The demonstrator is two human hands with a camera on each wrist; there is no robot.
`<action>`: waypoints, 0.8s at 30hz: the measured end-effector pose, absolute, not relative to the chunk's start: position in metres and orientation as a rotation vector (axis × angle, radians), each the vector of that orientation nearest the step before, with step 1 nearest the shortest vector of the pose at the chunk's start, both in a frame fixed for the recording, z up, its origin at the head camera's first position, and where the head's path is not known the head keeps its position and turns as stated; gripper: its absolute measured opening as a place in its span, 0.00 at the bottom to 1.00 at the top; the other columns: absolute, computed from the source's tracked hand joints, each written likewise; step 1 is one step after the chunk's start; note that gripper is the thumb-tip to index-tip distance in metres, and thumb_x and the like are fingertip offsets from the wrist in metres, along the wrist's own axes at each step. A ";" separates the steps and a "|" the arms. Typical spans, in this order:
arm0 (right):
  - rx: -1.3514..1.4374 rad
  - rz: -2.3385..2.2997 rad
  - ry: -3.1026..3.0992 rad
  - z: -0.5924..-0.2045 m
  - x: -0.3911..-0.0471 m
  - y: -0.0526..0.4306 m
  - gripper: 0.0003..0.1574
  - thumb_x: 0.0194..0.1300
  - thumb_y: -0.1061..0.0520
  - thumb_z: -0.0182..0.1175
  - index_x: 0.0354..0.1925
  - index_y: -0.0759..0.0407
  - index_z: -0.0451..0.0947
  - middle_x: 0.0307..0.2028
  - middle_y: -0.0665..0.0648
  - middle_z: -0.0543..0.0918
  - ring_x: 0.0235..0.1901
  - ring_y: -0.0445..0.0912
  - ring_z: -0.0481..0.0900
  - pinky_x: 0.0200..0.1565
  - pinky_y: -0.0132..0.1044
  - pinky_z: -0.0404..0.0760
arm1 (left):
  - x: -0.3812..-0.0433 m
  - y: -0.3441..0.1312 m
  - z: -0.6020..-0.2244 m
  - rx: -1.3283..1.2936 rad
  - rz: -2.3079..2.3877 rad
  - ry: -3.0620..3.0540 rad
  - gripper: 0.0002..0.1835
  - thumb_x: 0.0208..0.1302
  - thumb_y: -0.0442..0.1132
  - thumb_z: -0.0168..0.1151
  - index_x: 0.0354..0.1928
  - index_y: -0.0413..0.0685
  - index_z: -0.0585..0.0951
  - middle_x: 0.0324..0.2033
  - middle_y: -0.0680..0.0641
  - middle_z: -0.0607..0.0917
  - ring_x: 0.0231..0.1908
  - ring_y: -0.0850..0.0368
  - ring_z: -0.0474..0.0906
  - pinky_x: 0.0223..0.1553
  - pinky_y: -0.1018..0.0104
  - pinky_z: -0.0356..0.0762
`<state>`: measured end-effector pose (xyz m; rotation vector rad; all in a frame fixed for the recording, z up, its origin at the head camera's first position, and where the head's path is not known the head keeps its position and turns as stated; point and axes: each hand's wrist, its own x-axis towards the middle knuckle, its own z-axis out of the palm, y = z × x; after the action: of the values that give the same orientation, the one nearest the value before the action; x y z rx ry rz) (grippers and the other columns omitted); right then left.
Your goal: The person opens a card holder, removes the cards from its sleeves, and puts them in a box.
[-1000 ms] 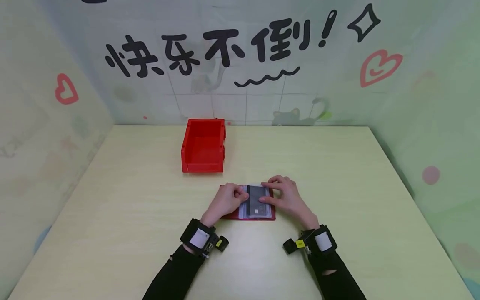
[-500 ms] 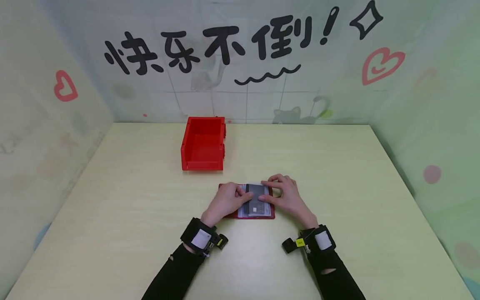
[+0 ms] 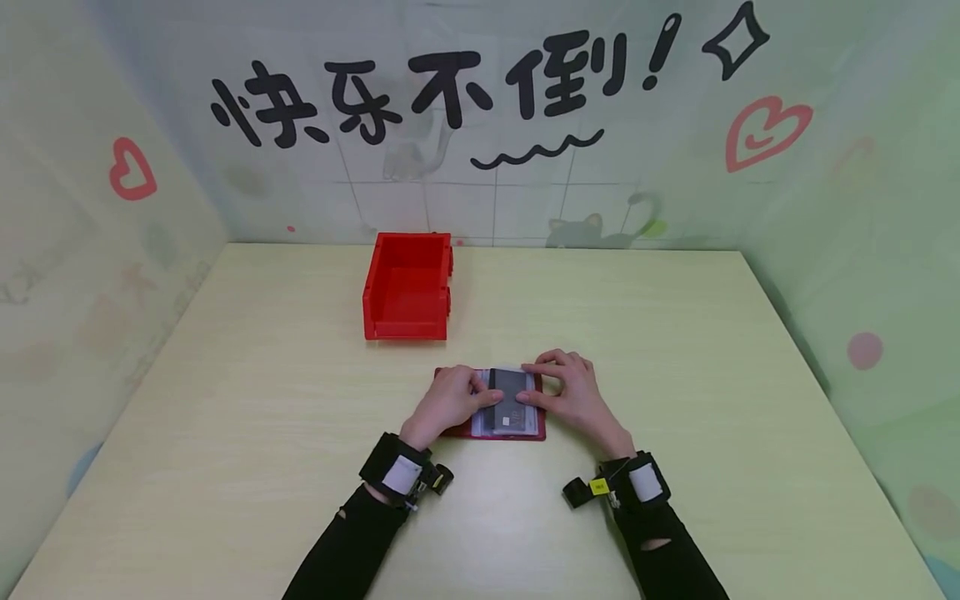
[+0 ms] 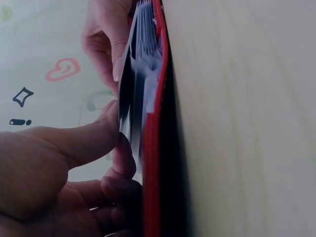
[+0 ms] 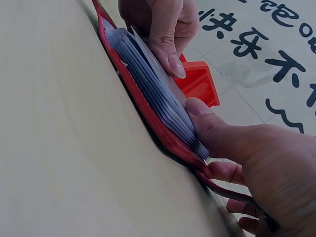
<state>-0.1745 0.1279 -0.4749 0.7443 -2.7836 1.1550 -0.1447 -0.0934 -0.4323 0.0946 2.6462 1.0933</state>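
Note:
A red card holder lies open on the table, its stack of clear plastic sleeves facing up. On the top sleeve shows a dark grey card; whether it sits wholly inside the sleeve, I cannot tell. My left hand pinches the card's left edge between thumb and forefinger. From the right side, my right hand grips the holder, its thumb pressing the top of the stack. In the right wrist view some right fingers reach under the red cover, partly hidden.
A red plastic bin stands farther back, left of the holder. Printed walls bound the table at the back and both sides. Wrist cameras sit on both forearms.
My left thumb has moved right onto the card's left edge. The holder has shifted slightly left, while my right hand keeps nearly the same place.

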 end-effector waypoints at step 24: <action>0.698 1.181 -2.785 -0.480 -0.176 0.128 0.27 0.55 0.49 0.76 0.53 0.56 0.85 0.49 0.57 0.81 0.51 0.54 0.72 0.64 0.57 0.57 | -0.148 -0.112 -0.433 0.137 1.096 2.609 0.13 0.69 0.47 0.63 0.31 0.45 0.85 0.26 0.45 0.78 0.40 0.53 0.71 0.33 0.67 0.64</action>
<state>-0.1760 0.1282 -0.4797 0.6983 -2.7854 1.1814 -0.1484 -0.1116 -0.4327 0.1367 2.6093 1.0964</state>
